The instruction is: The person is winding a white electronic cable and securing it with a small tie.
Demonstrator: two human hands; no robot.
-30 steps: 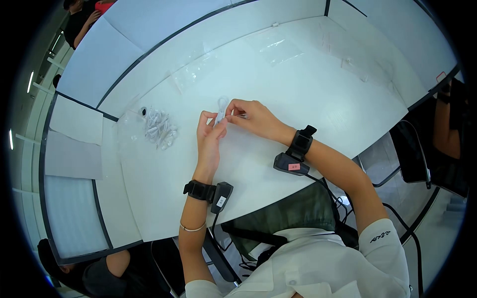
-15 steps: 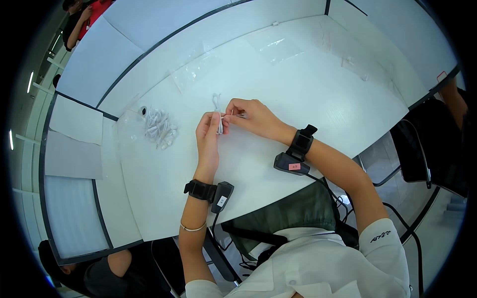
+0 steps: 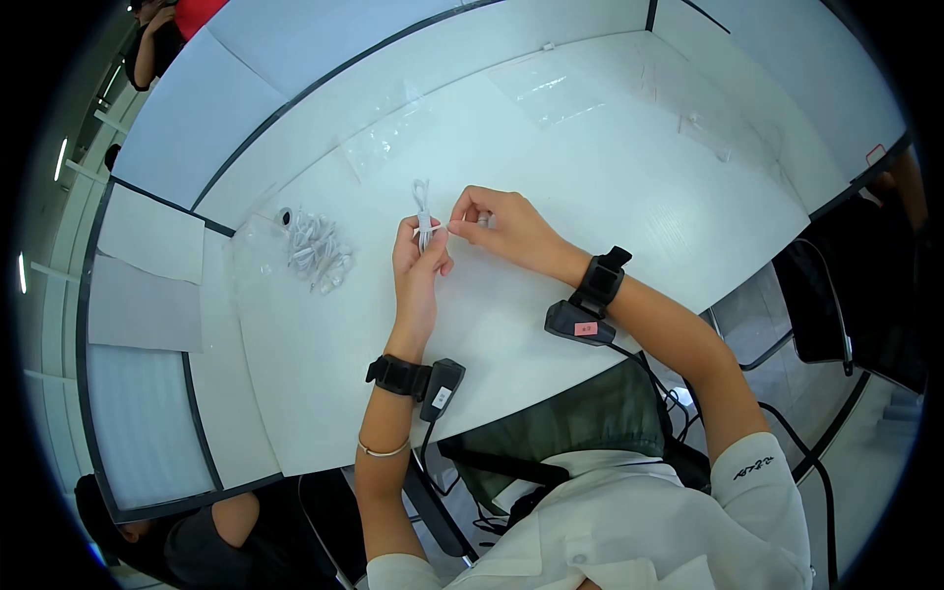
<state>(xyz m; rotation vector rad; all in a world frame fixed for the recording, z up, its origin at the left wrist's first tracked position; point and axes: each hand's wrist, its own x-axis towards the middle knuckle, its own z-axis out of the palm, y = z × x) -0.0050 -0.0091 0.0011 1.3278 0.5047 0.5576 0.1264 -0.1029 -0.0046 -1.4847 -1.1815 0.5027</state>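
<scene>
My left hand (image 3: pixel 417 265) grips a folded white cable (image 3: pixel 423 211) whose loops stick up above the fingers. My right hand (image 3: pixel 501 228) pinches the cable's free end just to the right of the left hand, over the middle of the white table (image 3: pixel 590 167). Both wrists carry black bands with small devices. A pile of bundled white cables (image 3: pixel 315 251) lies on the table to the left of my hands.
Clear plastic bags (image 3: pixel 383 138) lie flat further back on the table, and another (image 3: pixel 551 93) at the far centre. White partition panels (image 3: pixel 246 88) surround the table. A person's arm (image 3: pixel 890 187) shows at the right edge, and another person (image 3: pixel 197 536) sits at lower left.
The cable bundle has turned more upright in my left hand. My right hand has drawn the free end slightly to the right. Both hands have shifted a little away from me.
</scene>
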